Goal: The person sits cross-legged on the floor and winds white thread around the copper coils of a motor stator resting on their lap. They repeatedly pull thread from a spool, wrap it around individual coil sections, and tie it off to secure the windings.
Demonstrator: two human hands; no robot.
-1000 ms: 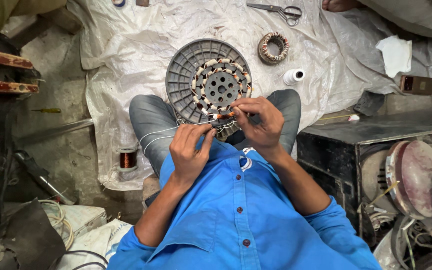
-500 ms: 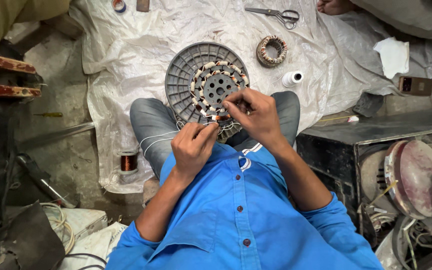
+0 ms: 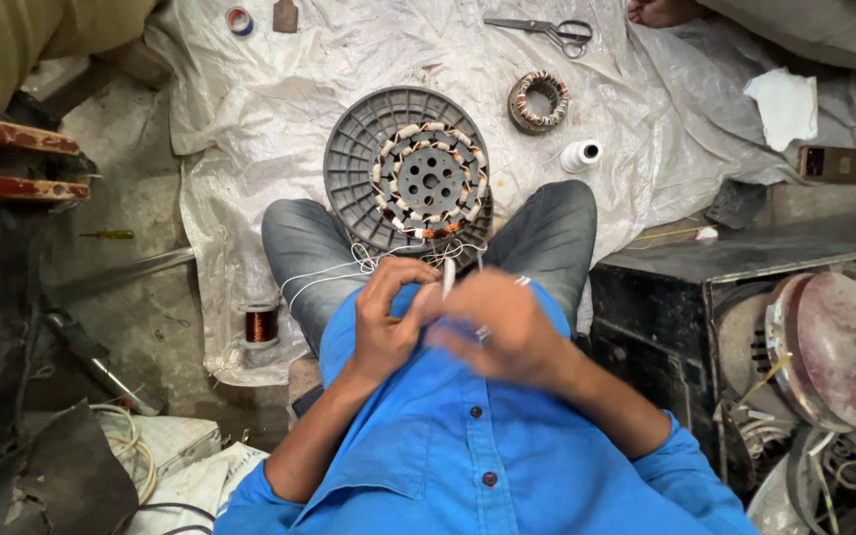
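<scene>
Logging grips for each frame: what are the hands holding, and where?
Both the left hand and blurred right hand pinch white thread near its end; exact hold unclear.

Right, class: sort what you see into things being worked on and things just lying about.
In use:
left hand
right hand, blurred
white thread
wound stator on grey round housing

Lying about:
scissors
smaller wound coil
white spool
copper wire spool
tape roll
screwdriver

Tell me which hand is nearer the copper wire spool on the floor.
Left. The left hand is a short way right of the copper wire spool; the blurred right hand is farther right.
</scene>
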